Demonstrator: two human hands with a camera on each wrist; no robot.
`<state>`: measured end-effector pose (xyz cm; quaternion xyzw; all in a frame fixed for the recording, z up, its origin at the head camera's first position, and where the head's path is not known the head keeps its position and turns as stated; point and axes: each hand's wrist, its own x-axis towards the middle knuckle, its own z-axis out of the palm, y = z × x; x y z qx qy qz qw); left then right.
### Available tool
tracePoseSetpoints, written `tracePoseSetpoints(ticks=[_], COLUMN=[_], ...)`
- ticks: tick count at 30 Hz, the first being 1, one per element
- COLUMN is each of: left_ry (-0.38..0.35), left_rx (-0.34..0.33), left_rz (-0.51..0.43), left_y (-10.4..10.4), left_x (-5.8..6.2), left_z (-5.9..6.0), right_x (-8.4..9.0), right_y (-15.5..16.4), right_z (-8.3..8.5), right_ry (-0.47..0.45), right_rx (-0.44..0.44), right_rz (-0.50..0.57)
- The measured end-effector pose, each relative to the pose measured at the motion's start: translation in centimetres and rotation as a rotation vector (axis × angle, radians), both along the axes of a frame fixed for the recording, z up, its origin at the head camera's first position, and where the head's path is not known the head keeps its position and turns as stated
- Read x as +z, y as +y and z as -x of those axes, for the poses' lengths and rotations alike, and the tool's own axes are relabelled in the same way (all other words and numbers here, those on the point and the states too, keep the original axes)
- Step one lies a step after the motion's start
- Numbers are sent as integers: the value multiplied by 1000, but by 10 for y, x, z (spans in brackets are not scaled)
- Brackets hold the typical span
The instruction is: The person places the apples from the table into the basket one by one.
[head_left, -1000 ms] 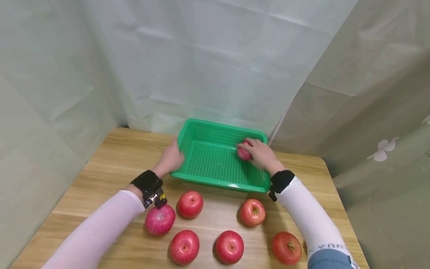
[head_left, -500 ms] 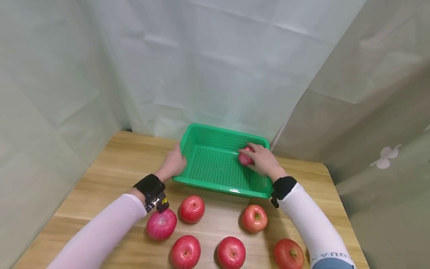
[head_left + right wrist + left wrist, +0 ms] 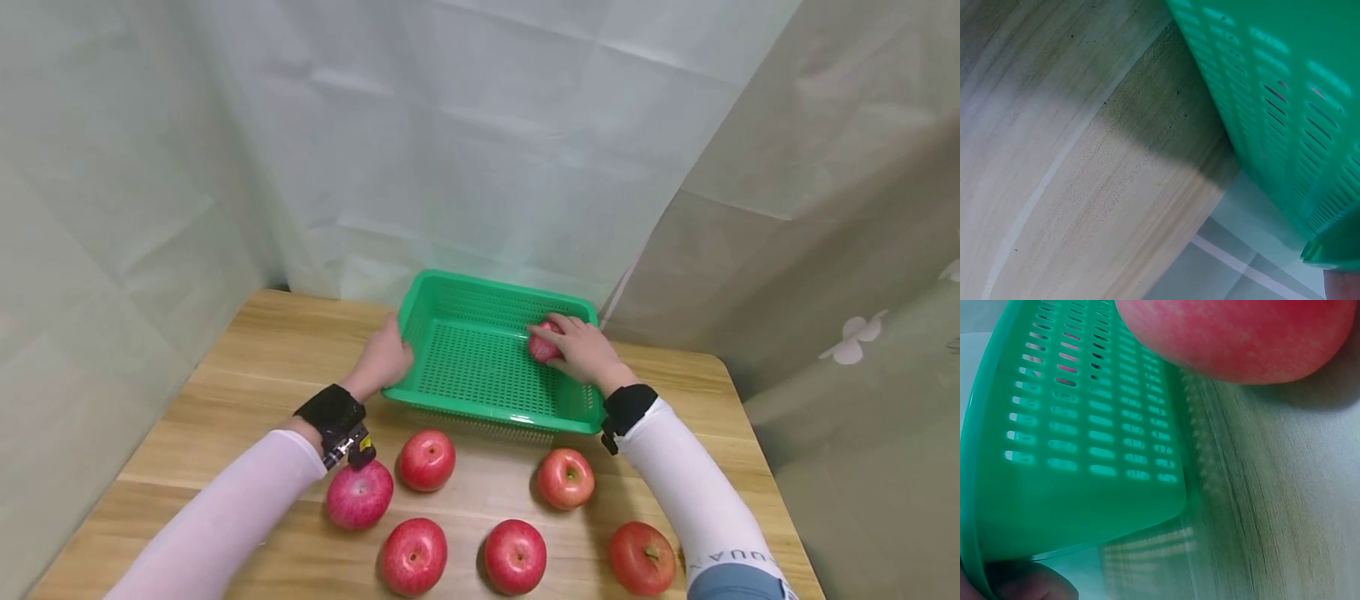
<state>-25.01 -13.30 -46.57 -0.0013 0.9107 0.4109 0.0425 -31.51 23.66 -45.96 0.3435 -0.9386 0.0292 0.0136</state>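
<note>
A green plastic basket (image 3: 487,408) with slotted walls stands at the back of the table. My left hand (image 3: 382,357) grips its left rim, and curled fingers (image 3: 1035,584) show under that rim in the left wrist view. Inside the basket, near the right end, my right hand (image 3: 587,352) holds a red apple (image 3: 542,343), fingers over its top. The right wrist view has mostly the basket's outer wall (image 3: 1285,94), with a bit of skin in the lower corner. Just below my left wrist sits a pinkish-red apple (image 3: 360,495).
Several more apples lie in front of the basket, among them a red apple (image 3: 427,460), a lighter apple (image 3: 566,479) and a dark red apple (image 3: 642,558) by my right forearm. Pale curtains (image 3: 480,150) hang behind the wooden table (image 3: 247,367) and at both sides.
The head view shifts slightly down and back. Both hands keep their places at the basket, the right one still on the apple.
</note>
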Motion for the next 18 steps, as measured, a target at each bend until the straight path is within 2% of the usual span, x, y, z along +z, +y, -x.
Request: tracePoseSetpoints(ticks=[3,7,13,18], left_ry=[9,20,-44,-70], left_rx=[8,20,52,65], left_rz=[-1,-28,-140,-267], left_y=[-1,-1,-4,-5], left_x=[0,-2,-12,-11], left_z=[3,2,-1,3], right_x=[0,-1,-6,1], right_y=[1,3,7,6], right_z=[4,5,3,9], right_ry=[-6,-44,-176,-213], right_rx=[-5,-18,-30,-61], right_rz=[2,72,225,334])
